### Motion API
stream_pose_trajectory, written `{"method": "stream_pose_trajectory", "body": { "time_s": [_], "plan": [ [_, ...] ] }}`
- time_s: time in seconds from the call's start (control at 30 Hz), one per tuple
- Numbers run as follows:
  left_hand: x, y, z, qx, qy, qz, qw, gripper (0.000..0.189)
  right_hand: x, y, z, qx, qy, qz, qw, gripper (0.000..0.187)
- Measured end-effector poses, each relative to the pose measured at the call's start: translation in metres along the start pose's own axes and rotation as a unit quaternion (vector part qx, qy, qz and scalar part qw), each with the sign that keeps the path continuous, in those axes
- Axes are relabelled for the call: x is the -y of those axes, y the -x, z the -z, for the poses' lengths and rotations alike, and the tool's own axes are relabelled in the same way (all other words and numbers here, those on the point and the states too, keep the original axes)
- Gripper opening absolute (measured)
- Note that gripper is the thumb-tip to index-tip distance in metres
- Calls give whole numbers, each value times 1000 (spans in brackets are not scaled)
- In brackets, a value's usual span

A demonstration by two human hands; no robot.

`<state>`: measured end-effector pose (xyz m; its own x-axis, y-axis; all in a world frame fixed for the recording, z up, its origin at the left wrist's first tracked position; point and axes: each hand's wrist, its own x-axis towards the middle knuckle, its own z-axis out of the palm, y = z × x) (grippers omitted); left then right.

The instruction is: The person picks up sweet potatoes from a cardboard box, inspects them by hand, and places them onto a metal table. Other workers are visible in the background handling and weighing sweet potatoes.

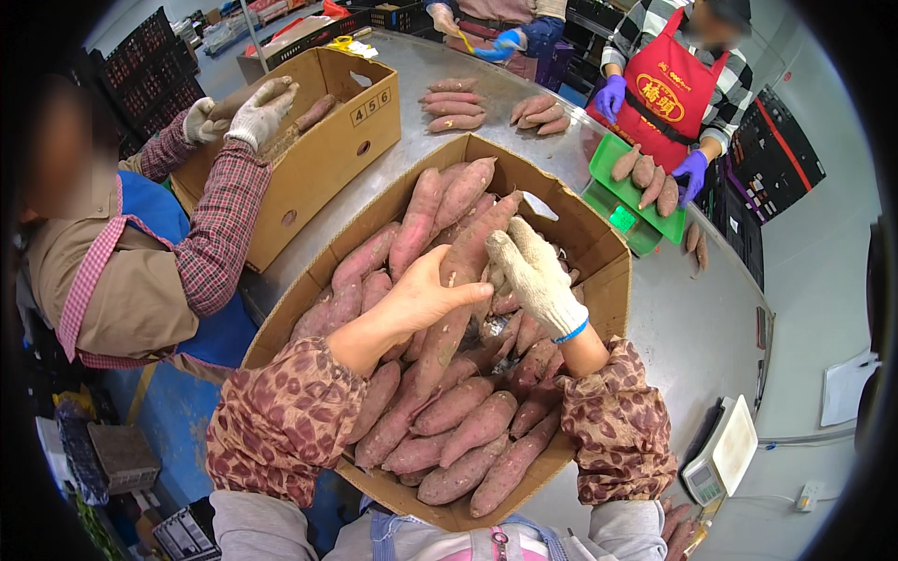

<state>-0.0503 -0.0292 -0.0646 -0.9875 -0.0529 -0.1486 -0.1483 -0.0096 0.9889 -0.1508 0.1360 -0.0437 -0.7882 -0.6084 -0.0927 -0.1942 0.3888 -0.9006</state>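
Observation:
A cardboard box (295,301) full of reddish sweet potatoes (456,414) lies right before me. My bare left hand (428,287) is curled round a long sweet potato (459,280) that slants over the pile, thumb on its near face. My right hand (537,273), in a cream knitted glove with a blue cuff edge, is beside that sweet potato's upper part, fingers pointing up and left. Whether its hidden fingers hold anything I cannot tell. Smaller sweet potatoes show behind the glove.
On the metal table (673,336) stand a second cardboard box (337,154), small groups of sweet potatoes (452,105), a green scale (624,217) and a white scale (722,449). A gloved co-worker is at the left, another with purple gloves at the far right, a third across the table.

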Motion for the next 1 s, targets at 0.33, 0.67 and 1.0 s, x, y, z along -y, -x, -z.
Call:
{"method": "stream_pose_trajectory", "body": {
  "time_s": [0.33, 0.67, 1.0],
  "plan": [
    [8, 2, 6, 43, -56, -15, 997, 72, -20, -2, -1, -18, -89, 61, 994, 52],
    [-7, 9, 0, 87, 27, 58, 994, 55, -19, 2, 3, -53, -135, 16, 989, 32],
    [-19, 11, 4, 150, 239, 158, 946, 40, -20, 3, 9, -41, -224, 68, 971, 25]
  ]
}}
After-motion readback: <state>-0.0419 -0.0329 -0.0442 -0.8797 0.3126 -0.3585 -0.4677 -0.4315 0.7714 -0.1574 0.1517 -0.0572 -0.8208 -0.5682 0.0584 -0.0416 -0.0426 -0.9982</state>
